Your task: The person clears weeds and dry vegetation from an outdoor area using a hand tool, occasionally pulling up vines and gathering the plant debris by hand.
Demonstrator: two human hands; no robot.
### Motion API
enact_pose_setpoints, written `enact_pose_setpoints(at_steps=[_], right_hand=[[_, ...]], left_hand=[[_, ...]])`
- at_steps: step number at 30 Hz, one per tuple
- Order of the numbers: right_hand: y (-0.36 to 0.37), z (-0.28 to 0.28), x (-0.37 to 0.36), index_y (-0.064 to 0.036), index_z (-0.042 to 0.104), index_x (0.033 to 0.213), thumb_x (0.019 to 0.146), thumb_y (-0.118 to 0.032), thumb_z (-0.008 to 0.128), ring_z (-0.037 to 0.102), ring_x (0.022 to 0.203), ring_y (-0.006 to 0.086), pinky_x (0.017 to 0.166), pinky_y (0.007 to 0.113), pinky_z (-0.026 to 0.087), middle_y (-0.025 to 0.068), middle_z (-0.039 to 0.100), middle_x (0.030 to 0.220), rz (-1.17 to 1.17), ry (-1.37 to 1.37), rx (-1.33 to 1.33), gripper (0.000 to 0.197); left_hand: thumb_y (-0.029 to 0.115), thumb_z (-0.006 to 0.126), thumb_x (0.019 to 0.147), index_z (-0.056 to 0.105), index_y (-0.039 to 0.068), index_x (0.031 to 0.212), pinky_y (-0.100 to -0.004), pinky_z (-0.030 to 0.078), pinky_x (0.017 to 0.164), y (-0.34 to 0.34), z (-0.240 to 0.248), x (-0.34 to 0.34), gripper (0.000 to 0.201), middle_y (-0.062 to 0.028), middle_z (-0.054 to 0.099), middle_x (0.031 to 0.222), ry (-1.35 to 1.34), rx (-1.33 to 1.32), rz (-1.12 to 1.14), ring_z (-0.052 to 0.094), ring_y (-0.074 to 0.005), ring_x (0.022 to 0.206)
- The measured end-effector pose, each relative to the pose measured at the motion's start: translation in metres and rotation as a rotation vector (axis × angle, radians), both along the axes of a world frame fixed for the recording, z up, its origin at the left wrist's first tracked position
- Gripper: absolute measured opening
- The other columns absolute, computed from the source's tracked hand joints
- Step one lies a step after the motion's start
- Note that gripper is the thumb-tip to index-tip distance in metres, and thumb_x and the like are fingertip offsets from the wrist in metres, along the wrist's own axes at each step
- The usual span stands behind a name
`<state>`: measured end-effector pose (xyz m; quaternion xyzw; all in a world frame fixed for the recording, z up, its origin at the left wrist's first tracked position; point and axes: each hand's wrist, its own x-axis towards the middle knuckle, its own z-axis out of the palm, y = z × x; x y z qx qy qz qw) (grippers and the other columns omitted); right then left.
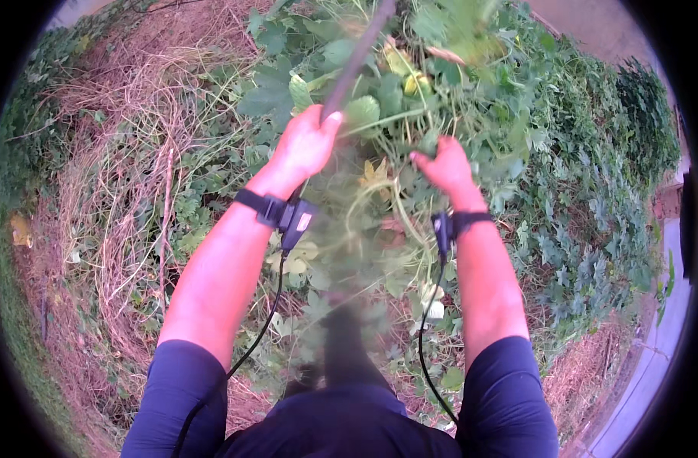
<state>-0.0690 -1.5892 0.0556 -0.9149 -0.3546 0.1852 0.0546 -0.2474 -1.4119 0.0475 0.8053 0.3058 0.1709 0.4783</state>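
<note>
My left hand (304, 143) is wrapped round a long dark stick (357, 65), which slants up and right from my fist into the leaves, slightly blurred by motion. To the right, my right hand (448, 168) reaches in among green vines (399, 200). Its thumb stands out to the left, apart from the fingers, and I see nothing gripped in it. Some of its fingers are partly hidden. Large lobed green leaves (276, 88) and a few yellowed leaves (376, 174) lie around and between both hands.
Dry tangled stems (147, 153) heap up at the left. Dense ivy-like foliage (586, 175) covers the right side, with a pale paved strip (643, 389) beyond it. Dark cables (271, 320) run from the wrist straps along my arms. Grass (24, 343) borders the far left.
</note>
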Motion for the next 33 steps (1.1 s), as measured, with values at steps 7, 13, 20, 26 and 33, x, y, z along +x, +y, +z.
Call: enact_pose_setpoints(at_steps=[7,13,20,26,33], right_hand=[[-0.082,-0.134,-0.095,-0.0103,0.064,0.112,0.083,-0.029,0.062,0.037,0.130,0.0304,0.106,0.044,0.032,0.0091,0.052,0.128,0.105,-0.078,0.059,0.035],[-0.152,-0.129,-0.149,-0.0131,0.062,0.115,0.081,-0.026,0.064,0.037,0.130,0.0278,0.109,0.048,0.025,0.0076,0.053,0.128,0.072,-0.106,0.030,0.036],[-0.175,-0.059,-0.208,-0.0075,0.061,0.112,0.080,-0.020,0.066,0.056,0.107,0.0311,0.092,0.038,0.045,0.0126,0.059,0.114,0.094,0.010,0.283,0.034],[-0.210,0.000,-0.223,-0.0024,0.061,0.112,0.083,-0.012,0.066,0.065,0.094,0.0227,0.084,0.032,0.050,0.0137,0.066,0.102,0.031,0.127,0.494,0.031],[-0.093,0.043,-0.126,-0.0038,0.061,0.112,0.085,-0.019,0.065,0.063,0.100,0.0270,0.086,0.034,0.049,0.0146,0.065,0.105,0.280,-0.202,0.640,0.032]], left_hand=[[0.033,0.047,0.094,0.053,0.000,0.101,-0.0494,0.048,0.077,-0.009,-0.107,-0.060,0.035,-0.0251,0.062,0.090,0.376,0.069,-0.027,0.060,-0.0434,0.086],[0.030,0.052,0.092,0.047,0.001,0.092,-0.0507,0.046,0.063,-0.057,-0.088,-0.180,0.030,-0.0230,0.059,0.073,0.329,0.208,0.074,0.059,-0.0439,0.070],[0.028,0.054,0.092,0.048,0.002,0.094,-0.0483,0.046,0.059,-0.117,-0.042,-0.303,0.027,-0.0207,0.058,0.071,0.278,0.081,0.126,0.059,-0.0411,0.066],[0.025,0.056,0.091,0.051,0.003,0.098,-0.0457,0.046,0.060,-0.202,-0.052,-0.399,0.023,-0.0199,0.059,0.072,0.188,-0.035,0.229,0.060,-0.0382,0.067],[0.025,0.059,0.089,0.052,0.004,0.099,-0.0465,0.047,0.059,-0.186,-0.092,-0.386,0.025,-0.0215,0.060,0.073,0.300,0.077,0.199,0.060,-0.0411,0.067]])
